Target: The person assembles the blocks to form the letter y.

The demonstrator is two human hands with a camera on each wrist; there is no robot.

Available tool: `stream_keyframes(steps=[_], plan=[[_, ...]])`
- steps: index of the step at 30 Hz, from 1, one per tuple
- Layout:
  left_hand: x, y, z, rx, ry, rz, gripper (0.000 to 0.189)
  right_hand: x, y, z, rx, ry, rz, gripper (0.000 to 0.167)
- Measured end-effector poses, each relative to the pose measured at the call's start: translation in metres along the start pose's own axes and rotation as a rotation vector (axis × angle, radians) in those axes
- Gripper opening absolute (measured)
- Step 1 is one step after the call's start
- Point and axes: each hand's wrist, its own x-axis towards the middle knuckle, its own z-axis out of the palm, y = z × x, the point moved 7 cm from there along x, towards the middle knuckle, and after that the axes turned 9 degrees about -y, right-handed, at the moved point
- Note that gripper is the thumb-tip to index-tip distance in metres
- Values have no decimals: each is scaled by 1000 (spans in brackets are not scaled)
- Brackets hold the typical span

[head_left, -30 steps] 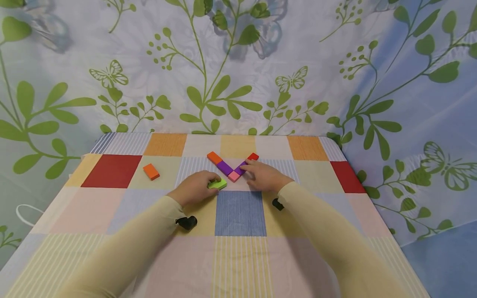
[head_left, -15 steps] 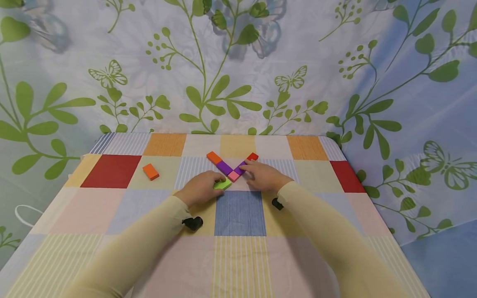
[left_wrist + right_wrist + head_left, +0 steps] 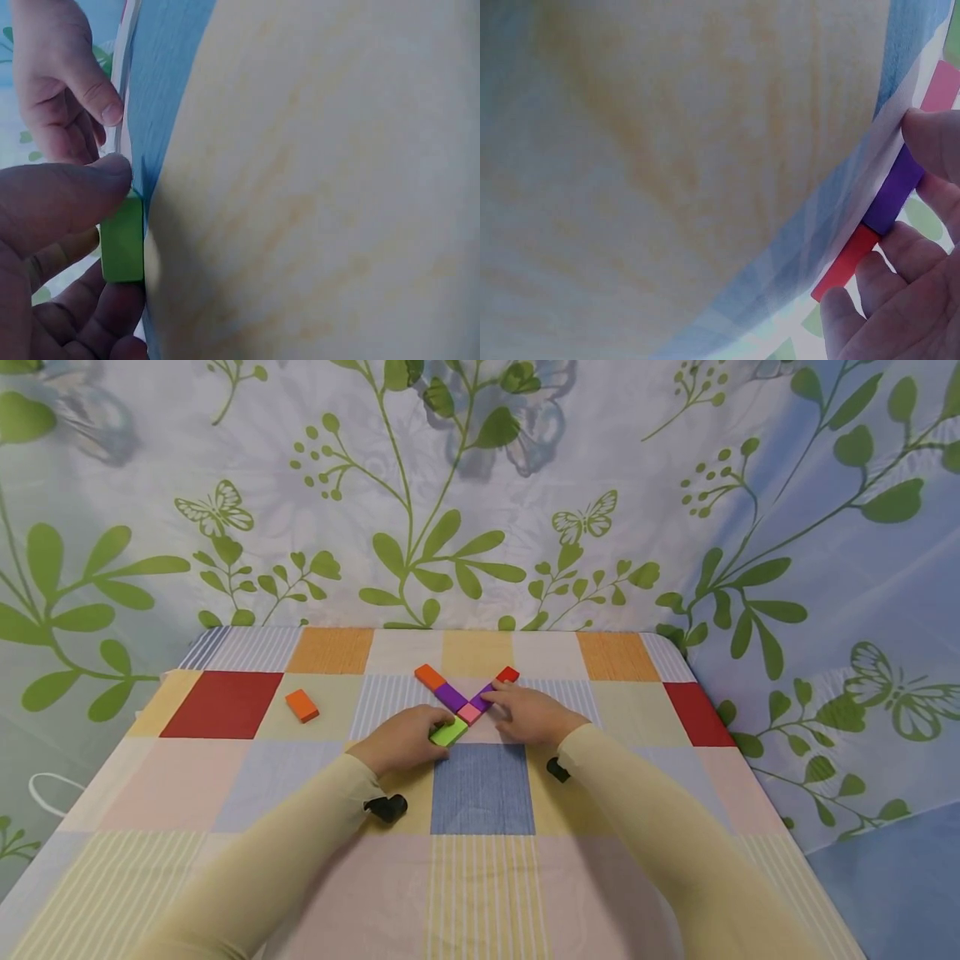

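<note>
Your left hand [image 3: 397,739] narrowly pinches the green block [image 3: 450,732] against the pink block [image 3: 469,715] while your right hand [image 3: 536,714] grips its nearer purple block [image 3: 895,191], likely steadying it.

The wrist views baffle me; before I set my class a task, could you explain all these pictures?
No machine here, just a person's bare left hand and right hand. The wide picture is from a head camera, each close one from a wrist camera. On the patchwork cloth, a small pink block marks the point of a V: left side, a purple rectangular block and an orange rectangular block; right side, a second purple block and a red block. A loose orange rectangular block lies farther left. The left hand pinches a light green rectangular block beside the pink one; the right hand holds the second purple block.
</note>
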Motion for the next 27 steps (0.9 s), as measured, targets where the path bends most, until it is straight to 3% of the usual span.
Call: stream_keyframes(steps=[7,27], plan=[[-2,0,-2,-43,-26,3,54,1,2,1,9,-5,11,64],[3,0,0,-53,-4,6,54,3,5,3,13,-2,4,63]])
